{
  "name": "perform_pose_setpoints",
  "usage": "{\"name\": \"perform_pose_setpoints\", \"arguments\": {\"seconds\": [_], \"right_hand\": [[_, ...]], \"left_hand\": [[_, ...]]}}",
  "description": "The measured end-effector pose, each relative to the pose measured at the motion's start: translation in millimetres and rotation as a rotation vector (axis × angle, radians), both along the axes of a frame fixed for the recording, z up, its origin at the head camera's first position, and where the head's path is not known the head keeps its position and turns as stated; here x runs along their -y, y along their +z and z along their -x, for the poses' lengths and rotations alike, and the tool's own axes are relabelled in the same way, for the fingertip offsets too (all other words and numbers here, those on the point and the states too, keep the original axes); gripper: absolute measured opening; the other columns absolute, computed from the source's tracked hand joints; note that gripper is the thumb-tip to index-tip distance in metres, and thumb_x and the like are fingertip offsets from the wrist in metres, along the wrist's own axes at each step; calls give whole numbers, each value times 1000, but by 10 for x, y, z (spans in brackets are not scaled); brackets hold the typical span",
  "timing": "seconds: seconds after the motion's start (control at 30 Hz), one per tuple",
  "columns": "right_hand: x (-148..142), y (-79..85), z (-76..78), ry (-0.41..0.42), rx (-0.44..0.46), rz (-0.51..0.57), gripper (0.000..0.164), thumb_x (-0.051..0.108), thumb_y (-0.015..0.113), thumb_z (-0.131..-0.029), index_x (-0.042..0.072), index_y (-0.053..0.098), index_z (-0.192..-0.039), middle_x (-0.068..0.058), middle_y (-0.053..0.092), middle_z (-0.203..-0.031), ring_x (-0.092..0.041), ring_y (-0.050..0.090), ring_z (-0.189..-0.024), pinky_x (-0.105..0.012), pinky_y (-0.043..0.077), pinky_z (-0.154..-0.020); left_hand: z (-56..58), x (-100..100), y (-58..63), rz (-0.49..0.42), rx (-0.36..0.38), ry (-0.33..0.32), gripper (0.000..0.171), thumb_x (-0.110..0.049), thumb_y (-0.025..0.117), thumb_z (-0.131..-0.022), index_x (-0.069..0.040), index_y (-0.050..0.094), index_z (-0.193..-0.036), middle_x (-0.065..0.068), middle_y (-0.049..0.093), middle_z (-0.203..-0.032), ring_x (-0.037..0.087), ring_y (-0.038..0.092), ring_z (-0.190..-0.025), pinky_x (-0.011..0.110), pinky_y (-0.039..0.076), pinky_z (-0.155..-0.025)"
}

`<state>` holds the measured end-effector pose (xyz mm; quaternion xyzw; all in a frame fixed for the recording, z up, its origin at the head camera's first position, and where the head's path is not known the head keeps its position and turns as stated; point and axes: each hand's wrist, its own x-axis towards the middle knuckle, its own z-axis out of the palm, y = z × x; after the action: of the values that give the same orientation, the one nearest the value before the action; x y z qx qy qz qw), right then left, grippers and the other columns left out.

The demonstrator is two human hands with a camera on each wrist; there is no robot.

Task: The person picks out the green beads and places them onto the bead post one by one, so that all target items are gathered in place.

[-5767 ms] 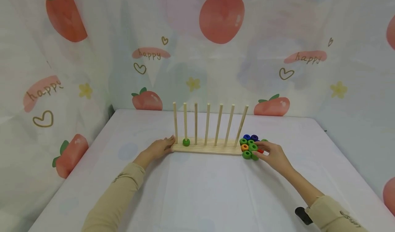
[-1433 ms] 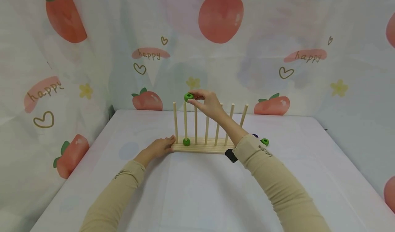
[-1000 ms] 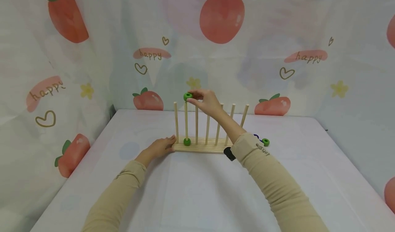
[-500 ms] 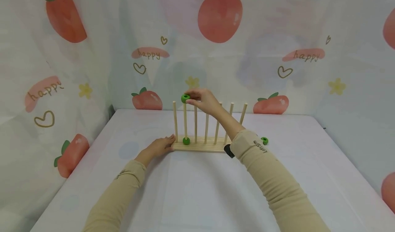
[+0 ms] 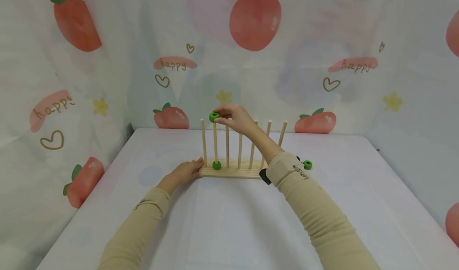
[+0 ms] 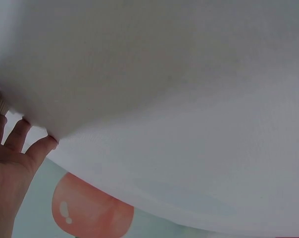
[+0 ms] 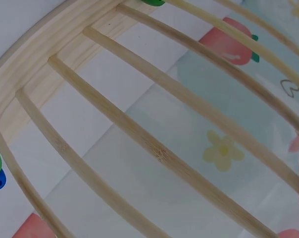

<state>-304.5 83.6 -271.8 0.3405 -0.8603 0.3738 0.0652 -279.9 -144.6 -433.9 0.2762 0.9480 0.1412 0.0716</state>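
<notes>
Pinching second bead (image 5: 214, 118) in right hand (image 5: 236, 119) atop peg (image 5: 215, 142); touching rack (image 5: 234, 173) with spread left hand (image 5: 185, 172); leaving beads (image 5: 307, 167), 3 o'clock.

grained wooden base (image 5: 233, 172), matt wooden pegs (image 7: 159, 154), smooth green bead (image 5: 214, 118)

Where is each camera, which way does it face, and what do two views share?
Head: worn on head, facing forward and down at the wooden base; left hand, right hand and sleeves show.
Left wrist: worn there, facing white tabletop; left hand shows.
Right wrist: worn there, facing pegs; part of right hand shows.
Head and right wrist share wooden base and pegs.
</notes>
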Motion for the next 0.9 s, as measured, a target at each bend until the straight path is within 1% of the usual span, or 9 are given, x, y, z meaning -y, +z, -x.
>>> {"name": "perform_pose_setpoints", "arguments": {"seconds": [0.13, 0.27, 0.37, 0.47, 0.57, 0.73, 0.83, 0.9], "right_hand": [[-23, 3, 12, -10, 45, -8, 43, 14, 64, -89, -3, 55, -129, -20, 61, -125, -31, 59, -115, -36, 47, -99], [-30, 8, 12, -15, 89, -4, 47, 15, 66, -89, -2, 53, -131, -19, 56, -132, -31, 55, -122, -35, 44, -104], [-25, 14, 11, -7, 88, -2, 48, 15, 66, -88, -3, 53, -131, -20, 54, -134, -32, 54, -123, -35, 44, -104], [-15, 20, 17, -1, 74, -5, 47, 15, 67, -87, -3, 54, -130, -20, 55, -133, -32, 55, -122, -36, 45, -103], [-8, 19, 19, 4, 61, -10, 46, 14, 68, -87, -3, 56, -128, -21, 56, -131, -32, 56, -120, -36, 45, -102], [-16, 4, 19, 11, 71, -6, 44, 12, 67, -87, -4, 56, -127, -21, 57, -130, -33, 56, -120, -36, 45, -102], [-20, 1, 18, 14, 63, 6, 42, 11, 65, -88, -4, 56, -127, -21, 57, -130, -32, 55, -120, -35, 45, -103], [-20, 2, 17, 15, 45, 16, 41, 10, 65, -89, -4, 56, -127, -22, 58, -129, -32, 55, -120, -35, 45, -102]], "left_hand": [[5, -9, -10, 1, 5, 3, 57, -22, 57, -93, 5, 39, -139, 20, 34, -148, 46, 40, -129, 53, 36, -105], [29, 3, -35, -1, -7, -17, 56, -23, 57, -93, 5, 40, -139, 20, 35, -147, 47, 41, -128, 52, 37, -105], [38, 16, -39, -1, -19, -24, 56, -22, 58, -92, 6, 41, -138, 21, 36, -146, 47, 42, -128, 52, 38, -105], [37, 30, -35, -19, -10, -13, 56, -22, 58, -92, 5, 40, -138, 20, 35, -147, 46, 41, -129, 52, 37, -106], [27, 39, -36, -34, -3, -16, 56, -21, 58, -92, 6, 39, -138, 21, 34, -146, 46, 40, -129, 52, 36, -106], [8, 35, -44, -46, -2, -27, 56, -21, 59, -92, 7, 40, -137, 22, 35, -146, 47, 41, -128, 53, 37, -105], [10, 34, -47, -45, 0, -15, 57, -21, 58, -92, 6, 39, -138, 22, 35, -146, 46, 40, -129, 53, 36, -106], [18, 33, -45, -39, -12, -10, 57, -21, 58, -93, 6, 39, -138, 21, 35, -146, 46, 41, -129, 53, 36, -105]]}}
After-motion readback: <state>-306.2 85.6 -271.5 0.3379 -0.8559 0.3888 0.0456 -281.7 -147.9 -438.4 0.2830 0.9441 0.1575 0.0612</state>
